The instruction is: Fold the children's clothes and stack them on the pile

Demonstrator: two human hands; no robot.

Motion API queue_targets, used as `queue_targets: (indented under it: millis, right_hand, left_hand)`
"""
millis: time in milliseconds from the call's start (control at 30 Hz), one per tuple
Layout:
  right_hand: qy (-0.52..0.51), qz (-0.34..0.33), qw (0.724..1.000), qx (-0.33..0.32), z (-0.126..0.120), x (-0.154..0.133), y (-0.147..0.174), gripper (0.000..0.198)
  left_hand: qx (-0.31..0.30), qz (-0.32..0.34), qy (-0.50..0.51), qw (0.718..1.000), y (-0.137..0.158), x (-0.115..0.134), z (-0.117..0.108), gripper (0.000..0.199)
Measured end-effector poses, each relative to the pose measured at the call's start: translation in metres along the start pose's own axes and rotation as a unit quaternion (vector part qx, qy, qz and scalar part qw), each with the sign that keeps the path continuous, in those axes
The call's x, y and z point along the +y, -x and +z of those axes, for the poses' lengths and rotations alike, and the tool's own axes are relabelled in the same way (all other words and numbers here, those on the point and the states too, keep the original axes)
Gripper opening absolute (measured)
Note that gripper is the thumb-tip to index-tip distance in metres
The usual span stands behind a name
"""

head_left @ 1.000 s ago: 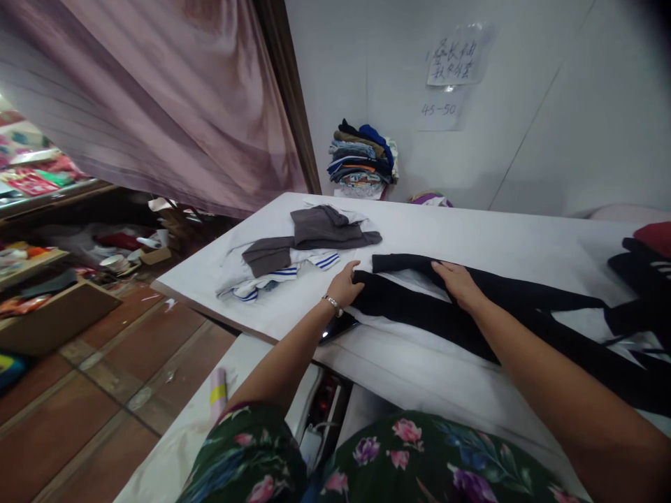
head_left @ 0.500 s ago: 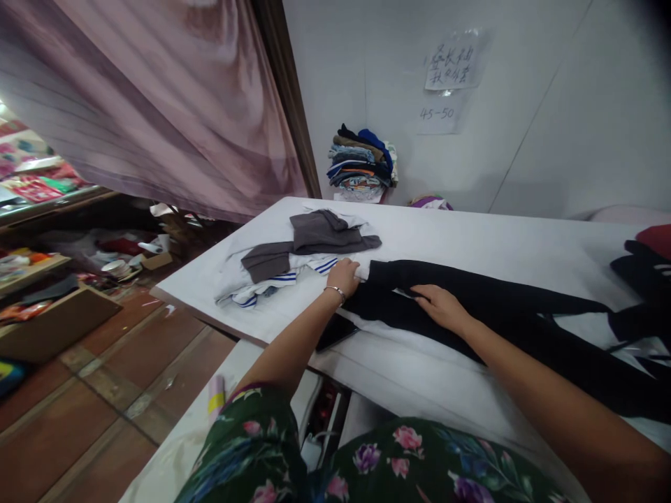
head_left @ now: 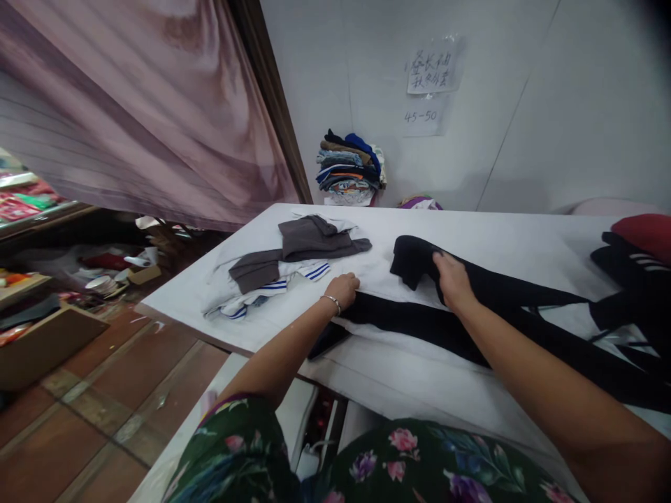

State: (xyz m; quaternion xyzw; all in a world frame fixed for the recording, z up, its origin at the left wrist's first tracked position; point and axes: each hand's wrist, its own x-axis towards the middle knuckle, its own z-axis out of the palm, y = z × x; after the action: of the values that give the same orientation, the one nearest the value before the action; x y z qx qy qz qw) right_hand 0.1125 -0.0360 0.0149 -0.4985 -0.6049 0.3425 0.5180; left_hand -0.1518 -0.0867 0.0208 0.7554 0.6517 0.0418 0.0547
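Note:
Black trousers (head_left: 409,318) lie stretched across the white table, one long leg nearer me and the other farther off. My left hand (head_left: 342,292), with a bracelet at the wrist, is closed on the end of the nearer leg. The farther leg is gripped by my right hand (head_left: 453,279), which raises its bunched end (head_left: 412,260) off the table. Left of my hands lie crumpled dark grey trousers (head_left: 317,244) over a white garment with blue stripes (head_left: 317,271). A flat dark object, perhaps a phone (head_left: 329,341), rests beneath my left wrist.
Folded clothes are stacked (head_left: 350,168) behind the table (head_left: 503,237), by the wall. More black and red clothing (head_left: 642,241) is heaped at the right. A pink curtain (head_left: 172,105) hangs on the left, above a tiled floor with boxes (head_left: 57,342).
My right hand has taken hold of the farther leg and lifted its end away from the nearer one, folding it over. My left hand stays at the nearer leg's end. The view shifts slightly.

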Motion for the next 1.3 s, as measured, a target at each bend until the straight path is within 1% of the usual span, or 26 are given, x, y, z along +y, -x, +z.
queue_targets:
  millis: [33,67,100,133,167,200,233,267,300,367,400,433,467,567,600,700,767,833,900,967,1000,1033,1100,1133,1200,1300]
  right_hand:
    - [0.059,-0.039,0.995,-0.068,0.002,0.005,0.005,0.039]
    - [0.121,-0.083,0.978,-0.150,0.003,0.011,0.011,0.036]
    - [0.179,-0.127,0.949,-0.226,0.004,0.016,0.016,0.034]
    - [0.225,-0.166,0.918,-0.280,0.005,0.021,0.021,0.033]
    - [0.254,-0.191,0.897,-0.306,0.005,0.024,0.025,0.033]
    - [0.263,-0.202,0.892,-0.306,0.005,0.025,0.027,0.033]
    - [0.254,-0.201,0.902,-0.287,0.005,0.024,0.028,0.034]
    - [0.230,-0.193,0.919,-0.256,0.004,0.021,0.027,0.035]
    - [0.198,-0.180,0.938,-0.222,0.003,0.016,0.025,0.035]
    - [0.137,-0.154,0.966,-0.158,0.000,0.003,0.019,0.035]
    - [0.117,-0.144,0.973,-0.137,-0.001,-0.003,0.017,0.035]
    - [0.103,-0.138,0.977,-0.126,-0.002,-0.009,0.015,0.034]
    - [0.094,-0.135,0.979,-0.124,-0.004,-0.013,0.014,0.034]
    - [0.080,-0.142,0.978,-0.130,-0.005,-0.018,0.015,0.034]
    - [0.075,-0.144,0.979,-0.126,-0.005,-0.018,0.016,0.034]
    - [0.058,-0.151,0.981,-0.103,-0.003,-0.017,0.018,0.035]
    - [0.053,-0.168,0.979,-0.100,-0.002,-0.018,0.019,0.035]
    - [0.055,-0.198,0.973,-0.108,-0.003,-0.020,0.019,0.035]
    - [0.075,-0.234,0.962,-0.120,-0.006,-0.021,0.020,0.036]
    - [0.123,-0.265,0.943,-0.162,-0.010,-0.019,0.022,0.036]
    - [0.157,-0.274,0.927,-0.203,-0.011,-0.017,0.024,0.036]
    - [0.197,-0.272,0.907,-0.253,-0.012,-0.013,0.027,0.037]
    - [0.278,-0.239,0.862,-0.350,-0.013,-0.005,0.035,0.042]
    - [0.310,-0.218,0.843,-0.382,-0.013,-0.001,0.040,0.046]
    - [0.348,-0.193,0.823,-0.405,-0.017,0.005,0.051,0.052]
    - [0.357,-0.211,0.831,-0.371,-0.039,0.011,0.064,0.046]
  left_hand:
    - [-0.011,-0.008,0.004,1.000,0.000,-0.001,0.001,0.026]
    - [-0.013,-0.012,0.007,1.000,0.000,-0.001,0.000,0.027]
    - [-0.005,-0.015,0.014,1.000,-0.001,0.000,0.000,0.027]
    - [0.006,-0.021,0.029,0.999,-0.003,0.002,-0.001,0.026]
    - [0.019,-0.029,0.056,0.998,-0.005,0.005,-0.001,0.024]
    - [0.030,-0.037,0.095,0.994,-0.008,0.009,-0.001,0.023]
    - [0.034,-0.044,0.143,0.988,-0.011,0.014,0.000,0.023]
    - [0.027,-0.048,0.194,0.979,-0.013,0.020,0.002,0.028]
    - [0.011,-0.049,0.239,0.970,-0.016,0.025,0.004,0.039]
    - [-0.025,-0.047,0.301,0.952,-0.022,0.038,0.010,0.073]
    - [-0.031,-0.045,0.317,0.947,-0.025,0.044,0.013,0.089]
    - [-0.027,-0.044,0.324,0.945,-0.027,0.051,0.016,0.098]
    - [-0.012,-0.045,0.328,0.944,-0.030,0.057,0.018,0.100]
    - [0.059,-0.045,0.344,0.936,-0.034,0.078,0.024,0.088]
    - [0.078,-0.039,0.354,0.931,-0.034,0.085,0.026,0.089]
    - [0.110,-0.005,0.381,0.918,-0.031,0.103,0.032,0.107]
    - [0.120,-0.009,0.378,0.918,-0.032,0.107,0.030,0.107]
    - [0.137,-0.034,0.344,0.928,-0.034,0.102,0.019,0.091]
    - [0.173,-0.033,0.271,0.946,-0.038,0.087,0.000,0.074]
    - [0.215,0.015,0.166,0.962,-0.037,0.065,-0.018,0.063]
    - [0.216,0.049,0.114,0.968,-0.036,0.054,-0.023,0.059]
    - [0.196,0.079,0.069,0.975,-0.033,0.043,-0.024,0.054]
    - [0.102,0.117,0.010,0.988,-0.026,0.025,-0.017,0.050]
    - [0.053,0.121,-0.003,0.991,-0.022,0.018,-0.010,0.049]
    - [-0.008,0.107,-0.006,0.994,-0.016,0.010,0.006,0.052]
    - [-0.011,0.078,0.001,0.997,-0.012,0.008,0.017,0.057]
